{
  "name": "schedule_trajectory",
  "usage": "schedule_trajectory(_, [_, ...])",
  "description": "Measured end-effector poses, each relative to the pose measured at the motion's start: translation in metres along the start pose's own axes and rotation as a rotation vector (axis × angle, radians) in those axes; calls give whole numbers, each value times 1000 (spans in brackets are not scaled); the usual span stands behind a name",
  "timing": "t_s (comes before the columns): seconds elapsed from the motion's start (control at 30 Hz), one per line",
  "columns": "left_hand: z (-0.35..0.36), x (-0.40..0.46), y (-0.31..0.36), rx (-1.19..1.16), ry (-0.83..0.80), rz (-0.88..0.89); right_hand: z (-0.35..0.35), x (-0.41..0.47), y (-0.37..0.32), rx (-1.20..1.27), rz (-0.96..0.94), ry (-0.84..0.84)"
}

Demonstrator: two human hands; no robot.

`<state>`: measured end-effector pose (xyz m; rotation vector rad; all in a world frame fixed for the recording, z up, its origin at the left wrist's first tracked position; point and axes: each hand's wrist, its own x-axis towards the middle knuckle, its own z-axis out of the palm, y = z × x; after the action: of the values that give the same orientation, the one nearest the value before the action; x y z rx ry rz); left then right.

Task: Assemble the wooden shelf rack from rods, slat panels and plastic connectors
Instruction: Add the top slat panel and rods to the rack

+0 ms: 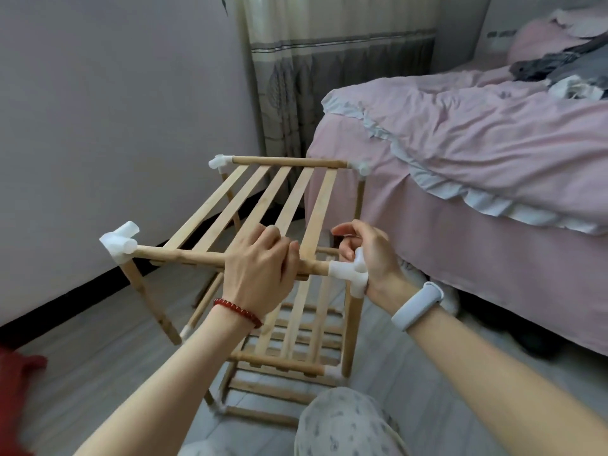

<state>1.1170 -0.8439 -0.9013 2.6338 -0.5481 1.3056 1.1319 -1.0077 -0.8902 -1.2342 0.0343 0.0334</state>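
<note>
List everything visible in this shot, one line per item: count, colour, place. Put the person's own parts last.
Top slat panel: one, pale wood, five slats, top of the rack.
Near rod: one, pale wood, front edge of the top panel.
Corner connectors: four at top level, translucent white, at the panel's corners.
Lower slat panels: at least two, pale wood, below the top panel.
Bed: one, pink cover with grey ruffle, right.
Curtain: one, cream and grey, behind the rack.
Wall: pale lilac, left.
Floor: grey wood.
Bracelet: one, red beads, left wrist.
Wristband: one, white, right wrist.
Left hand: grips the near rod.
Right hand: curled round the near-right connector.
</note>
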Motion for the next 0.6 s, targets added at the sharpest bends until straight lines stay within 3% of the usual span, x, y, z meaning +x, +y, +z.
schedule_trajectory(0.3, [14,3,12,-22,32,-104,-4,2,1,-162,-171,-9])
schedule_trajectory(0.6, [22,2,20,-61,44,-181,14,8,5,-223,-143,-50])
